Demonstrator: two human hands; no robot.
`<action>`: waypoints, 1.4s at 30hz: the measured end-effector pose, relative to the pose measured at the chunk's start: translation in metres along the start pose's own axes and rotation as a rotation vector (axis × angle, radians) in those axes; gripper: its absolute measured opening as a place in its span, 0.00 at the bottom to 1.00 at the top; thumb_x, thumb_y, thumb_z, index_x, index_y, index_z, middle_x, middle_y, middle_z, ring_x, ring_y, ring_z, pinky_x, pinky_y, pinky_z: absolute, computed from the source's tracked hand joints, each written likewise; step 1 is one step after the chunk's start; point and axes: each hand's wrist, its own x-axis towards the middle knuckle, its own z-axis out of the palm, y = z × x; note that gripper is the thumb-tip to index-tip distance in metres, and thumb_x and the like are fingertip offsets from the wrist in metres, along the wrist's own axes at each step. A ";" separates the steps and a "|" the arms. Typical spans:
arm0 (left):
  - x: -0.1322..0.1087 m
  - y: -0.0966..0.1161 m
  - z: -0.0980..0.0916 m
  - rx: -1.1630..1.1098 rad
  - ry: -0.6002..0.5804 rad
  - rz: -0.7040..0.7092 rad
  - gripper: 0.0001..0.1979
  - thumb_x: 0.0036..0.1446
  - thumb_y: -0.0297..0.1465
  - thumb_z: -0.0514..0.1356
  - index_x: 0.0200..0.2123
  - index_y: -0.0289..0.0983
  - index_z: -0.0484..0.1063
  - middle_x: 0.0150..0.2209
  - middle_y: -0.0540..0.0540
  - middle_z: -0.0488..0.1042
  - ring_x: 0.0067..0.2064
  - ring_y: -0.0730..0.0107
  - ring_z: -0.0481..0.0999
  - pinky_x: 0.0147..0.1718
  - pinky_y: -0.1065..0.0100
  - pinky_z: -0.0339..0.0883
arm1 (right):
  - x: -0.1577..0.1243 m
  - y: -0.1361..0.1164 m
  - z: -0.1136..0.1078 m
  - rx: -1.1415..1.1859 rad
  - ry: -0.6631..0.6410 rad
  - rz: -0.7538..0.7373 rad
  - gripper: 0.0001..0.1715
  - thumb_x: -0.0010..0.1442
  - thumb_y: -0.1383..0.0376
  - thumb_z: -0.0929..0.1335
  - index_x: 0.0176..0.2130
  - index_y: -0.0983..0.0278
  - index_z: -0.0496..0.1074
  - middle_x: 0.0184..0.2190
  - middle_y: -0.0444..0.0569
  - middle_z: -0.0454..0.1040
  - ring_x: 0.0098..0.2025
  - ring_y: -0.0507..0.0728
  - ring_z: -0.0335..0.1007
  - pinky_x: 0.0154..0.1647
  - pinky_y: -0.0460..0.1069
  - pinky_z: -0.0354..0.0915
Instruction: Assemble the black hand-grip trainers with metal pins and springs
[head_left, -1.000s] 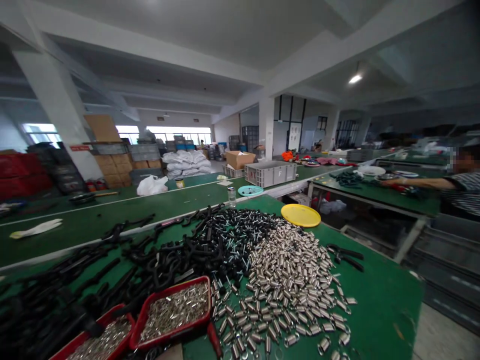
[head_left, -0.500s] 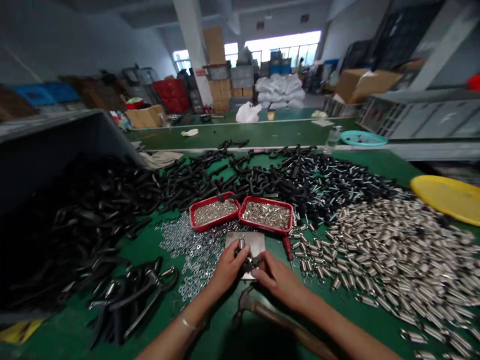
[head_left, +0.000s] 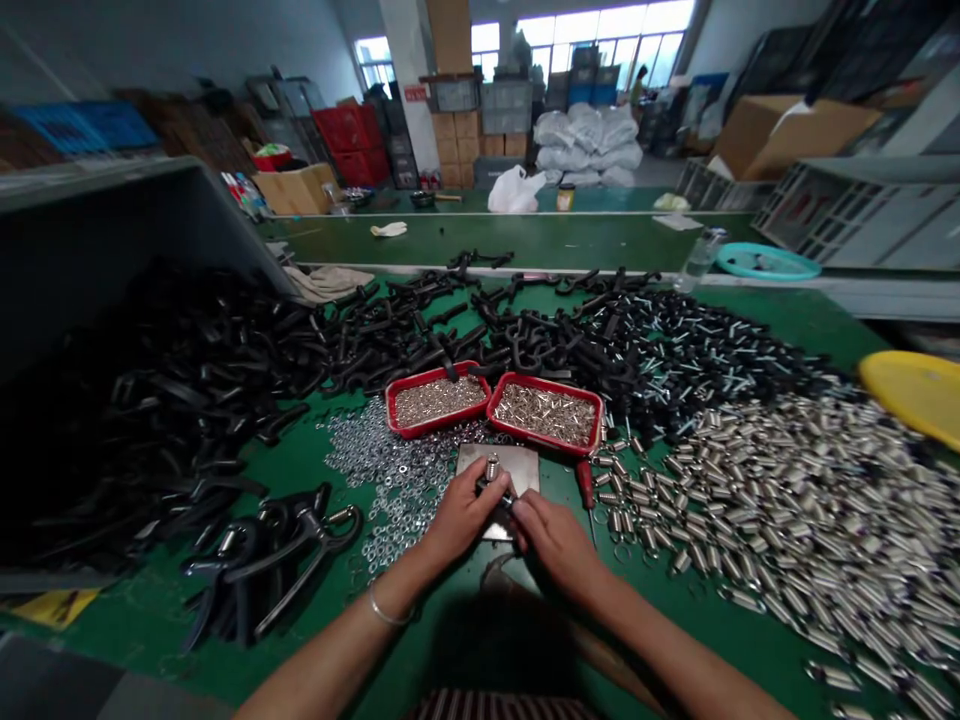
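Note:
My left hand and my right hand meet over a small grey metal plate on the green table. Between their pinched fingers sits a small dark part with a silver spring standing up from it. Just beyond the plate lie two red trays of small silver pieces. Loose washers are scattered left of the plate. A wooden-handled hammer lies under my right wrist, mostly hidden.
A large heap of silver springs covers the right side, black handles pile up on the left, and assembled black grippers lie near my left arm. A yellow dish sits far right; a grey bin wall rises at left.
The view swung from looking across the hall down to the table. Since half a second ago my hands moved slightly closer together over the plate, still pinching the small part.

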 end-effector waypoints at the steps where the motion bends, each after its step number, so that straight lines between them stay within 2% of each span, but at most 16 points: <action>1: 0.000 0.002 0.000 0.001 -0.017 0.017 0.14 0.66 0.42 0.54 0.36 0.37 0.70 0.32 0.50 0.72 0.35 0.69 0.70 0.38 0.68 0.62 | 0.000 -0.001 0.001 0.031 -0.073 0.044 0.35 0.65 0.37 0.54 0.33 0.62 0.67 0.20 0.43 0.68 0.17 0.50 0.58 0.20 0.46 0.55; 3: 0.000 0.005 -0.001 0.031 -0.049 0.047 0.15 0.66 0.42 0.55 0.34 0.37 0.70 0.31 0.50 0.71 0.34 0.69 0.70 0.37 0.68 0.62 | 0.000 -0.002 0.001 0.047 -0.181 0.100 0.42 0.66 0.38 0.44 0.33 0.62 0.67 0.17 0.42 0.66 0.14 0.51 0.54 0.18 0.46 0.54; 4: 0.001 0.006 0.000 0.049 -0.049 0.046 0.15 0.65 0.42 0.56 0.33 0.37 0.69 0.31 0.50 0.71 0.34 0.69 0.70 0.37 0.69 0.62 | 0.000 -0.004 0.000 -0.003 -0.158 0.075 0.42 0.66 0.38 0.45 0.34 0.63 0.68 0.19 0.44 0.68 0.15 0.51 0.56 0.19 0.47 0.56; 8: 0.001 0.008 0.007 -0.072 -0.005 -0.053 0.15 0.67 0.42 0.52 0.37 0.37 0.69 0.32 0.50 0.71 0.35 0.69 0.71 0.38 0.68 0.63 | 0.000 -0.010 -0.006 -0.348 0.190 -0.181 0.30 0.61 0.39 0.64 0.38 0.62 0.70 0.33 0.50 0.74 0.33 0.55 0.69 0.33 0.48 0.62; 11: 0.000 0.010 0.012 -0.105 0.035 -0.002 0.13 0.68 0.41 0.51 0.41 0.38 0.69 0.38 0.47 0.72 0.42 0.67 0.72 0.44 0.67 0.64 | 0.001 -0.012 -0.008 -0.216 -0.003 -0.080 0.35 0.68 0.40 0.52 0.31 0.63 0.68 0.23 0.47 0.70 0.25 0.54 0.65 0.28 0.48 0.61; 13: -0.001 0.011 0.014 -0.043 0.062 0.074 0.12 0.68 0.39 0.53 0.41 0.38 0.69 0.40 0.46 0.72 0.45 0.65 0.71 0.49 0.65 0.63 | 0.001 -0.015 -0.008 -0.150 -0.096 -0.042 0.37 0.69 0.42 0.49 0.33 0.63 0.68 0.22 0.46 0.70 0.22 0.53 0.64 0.27 0.48 0.62; 17: -0.002 0.010 0.016 -0.031 0.152 0.010 0.12 0.69 0.40 0.51 0.39 0.38 0.67 0.36 0.48 0.70 0.39 0.66 0.70 0.43 0.65 0.64 | 0.000 -0.020 -0.006 -0.373 0.204 -0.249 0.23 0.62 0.45 0.66 0.40 0.62 0.69 0.37 0.51 0.73 0.38 0.58 0.69 0.41 0.51 0.66; 20: -0.005 0.011 0.015 0.021 0.176 0.062 0.11 0.68 0.39 0.51 0.39 0.39 0.67 0.37 0.47 0.70 0.41 0.65 0.70 0.45 0.64 0.65 | 0.001 -0.023 -0.005 -0.176 0.004 -0.083 0.29 0.68 0.44 0.55 0.32 0.61 0.66 0.23 0.46 0.69 0.25 0.55 0.66 0.31 0.51 0.66; 22: -0.007 0.013 0.015 0.076 0.169 0.143 0.10 0.68 0.38 0.52 0.39 0.39 0.67 0.40 0.45 0.70 0.45 0.64 0.70 0.49 0.63 0.63 | 0.000 -0.025 -0.005 -0.042 -0.096 -0.025 0.31 0.69 0.44 0.52 0.34 0.62 0.68 0.23 0.45 0.70 0.23 0.54 0.66 0.30 0.51 0.67; 26: -0.009 0.014 0.019 -0.011 0.237 -0.001 0.11 0.68 0.39 0.50 0.39 0.39 0.66 0.36 0.46 0.70 0.39 0.64 0.71 0.43 0.63 0.65 | -0.001 -0.028 -0.004 -0.222 0.211 -0.286 0.21 0.60 0.48 0.69 0.44 0.61 0.69 0.41 0.51 0.72 0.41 0.58 0.70 0.47 0.55 0.68; 28: -0.011 0.013 0.021 -0.015 0.275 -0.040 0.12 0.68 0.39 0.50 0.39 0.39 0.66 0.35 0.47 0.70 0.38 0.64 0.70 0.41 0.63 0.65 | -0.003 -0.027 -0.002 -0.177 0.181 -0.239 0.20 0.62 0.48 0.67 0.40 0.61 0.67 0.36 0.49 0.72 0.36 0.57 0.71 0.41 0.54 0.69; 31: -0.016 0.013 0.021 0.075 0.238 0.095 0.11 0.67 0.38 0.51 0.39 0.38 0.67 0.39 0.45 0.70 0.44 0.62 0.70 0.48 0.61 0.64 | -0.008 -0.024 0.000 0.040 -0.034 -0.041 0.22 0.66 0.45 0.61 0.35 0.61 0.63 0.26 0.43 0.69 0.23 0.53 0.67 0.28 0.50 0.67; 35: -0.023 0.018 0.020 0.070 0.241 0.070 0.11 0.69 0.38 0.49 0.40 0.39 0.65 0.37 0.45 0.70 0.41 0.63 0.71 0.45 0.62 0.65 | -0.018 -0.025 0.001 -0.033 0.022 -0.087 0.24 0.62 0.44 0.67 0.34 0.63 0.66 0.28 0.45 0.71 0.27 0.52 0.67 0.29 0.46 0.64; 37: -0.022 0.019 0.019 0.116 0.252 0.098 0.11 0.70 0.37 0.47 0.40 0.39 0.65 0.38 0.44 0.70 0.42 0.63 0.71 0.46 0.62 0.65 | -0.019 -0.026 -0.001 0.068 -0.106 0.004 0.28 0.65 0.42 0.61 0.33 0.63 0.67 0.24 0.44 0.70 0.21 0.50 0.61 0.22 0.45 0.60; 39: -0.015 0.017 0.016 0.218 0.159 0.195 0.10 0.69 0.36 0.47 0.42 0.38 0.65 0.41 0.43 0.69 0.46 0.61 0.70 0.49 0.60 0.64 | -0.019 -0.025 -0.003 0.157 -0.251 0.110 0.34 0.68 0.41 0.53 0.36 0.63 0.68 0.20 0.42 0.69 0.15 0.49 0.54 0.18 0.45 0.56; 42: 0.004 0.010 0.010 0.458 -0.076 0.233 0.09 0.68 0.34 0.49 0.41 0.37 0.66 0.42 0.41 0.69 0.46 0.59 0.70 0.49 0.58 0.64 | -0.022 -0.022 -0.007 -0.166 -0.149 0.056 0.30 0.70 0.45 0.53 0.41 0.63 0.69 0.25 0.46 0.74 0.21 0.52 0.63 0.24 0.46 0.60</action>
